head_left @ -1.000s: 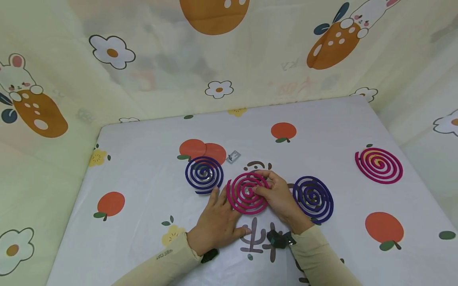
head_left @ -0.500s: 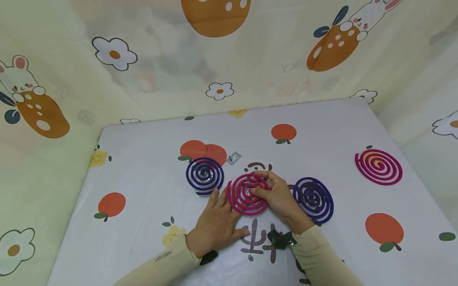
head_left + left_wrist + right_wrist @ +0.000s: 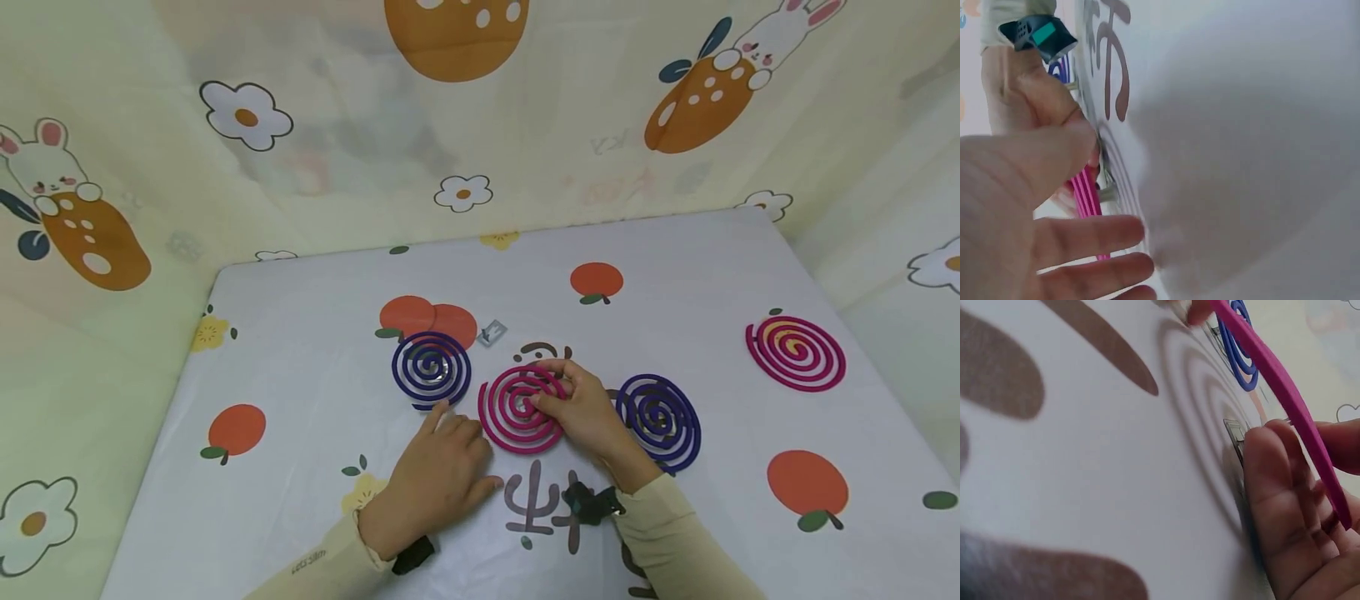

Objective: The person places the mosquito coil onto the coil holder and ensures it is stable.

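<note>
A pink mosquito coil [image 3: 517, 408] is held by my right hand [image 3: 588, 421], thumb near its centre and fingers at its far right edge. In the right wrist view the coil [image 3: 1294, 403] appears edge-on, standing off the table, with a small metal stand [image 3: 1235, 432] beneath it. My left hand [image 3: 431, 483] hovers just left of this coil, fingers loosely bent and holding nothing. Its index fingertip overlaps the lower edge of the left blue mosquito coil [image 3: 431, 367]. Beside my right wrist lies another blue mosquito coil [image 3: 657, 417].
A second pink mosquito coil [image 3: 797, 352] lies at the far right. One loose metal stand [image 3: 492, 333] is behind the middle coils. The white tablecloth [image 3: 300, 350] carries printed fruit, and a patterned curtain [image 3: 360, 183] hangs behind the table's back edge.
My left hand has drawn back to the left and lifted from beside the pink coil, its fingers more bent now. My right hand stays on the coil.
</note>
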A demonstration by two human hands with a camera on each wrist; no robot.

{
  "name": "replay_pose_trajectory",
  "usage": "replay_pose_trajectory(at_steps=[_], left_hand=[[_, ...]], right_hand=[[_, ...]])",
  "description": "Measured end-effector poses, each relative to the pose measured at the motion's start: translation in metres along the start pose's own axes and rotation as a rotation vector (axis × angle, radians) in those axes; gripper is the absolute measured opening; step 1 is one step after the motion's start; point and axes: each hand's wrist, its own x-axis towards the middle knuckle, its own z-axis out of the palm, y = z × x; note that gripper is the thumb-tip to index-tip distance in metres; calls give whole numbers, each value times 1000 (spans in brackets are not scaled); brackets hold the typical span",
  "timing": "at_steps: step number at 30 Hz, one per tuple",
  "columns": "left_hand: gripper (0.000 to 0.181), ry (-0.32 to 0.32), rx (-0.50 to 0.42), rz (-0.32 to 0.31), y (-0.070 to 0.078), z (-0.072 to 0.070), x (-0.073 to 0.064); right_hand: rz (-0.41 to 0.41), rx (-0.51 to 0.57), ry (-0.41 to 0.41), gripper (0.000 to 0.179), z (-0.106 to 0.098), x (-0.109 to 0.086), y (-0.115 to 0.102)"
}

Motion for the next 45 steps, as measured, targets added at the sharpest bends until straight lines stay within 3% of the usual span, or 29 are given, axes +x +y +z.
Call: replay_pose_trajectory(at_steps=[4, 8, 14, 21, 28, 32, 41, 45], left_hand=[[43, 70, -41, -69, -2, -4, 7], [63, 109, -70, -118, -5, -4, 18], [99, 36, -99, -97, -8, -2, 35], [120, -44, -71, -106, -12, -2, 48], [125, -67, -51, -111, -16, 1, 53], [124, -59, -59, -106, -18, 2, 55], [118, -30, -65, -103, -17, 3, 58], [115, 2, -71, -119, -15, 4, 61]], right_hand=[[-53, -136, 11, 47, -1, -2, -3], [-116, -311, 30, 49, -2, -4, -8], [-189, -495, -2, 58, -7, -6, -17], [-267, -695, -171, 89, -18, -6, -29], [-296, -916, -305, 116, -27, -6, -36], [-311, -989, -350, 122, -28, -6, -38], [-382, -1113, -328, 103, -29, -3, -40], [-357, -1132, -327, 97, -32, 2, -41]])
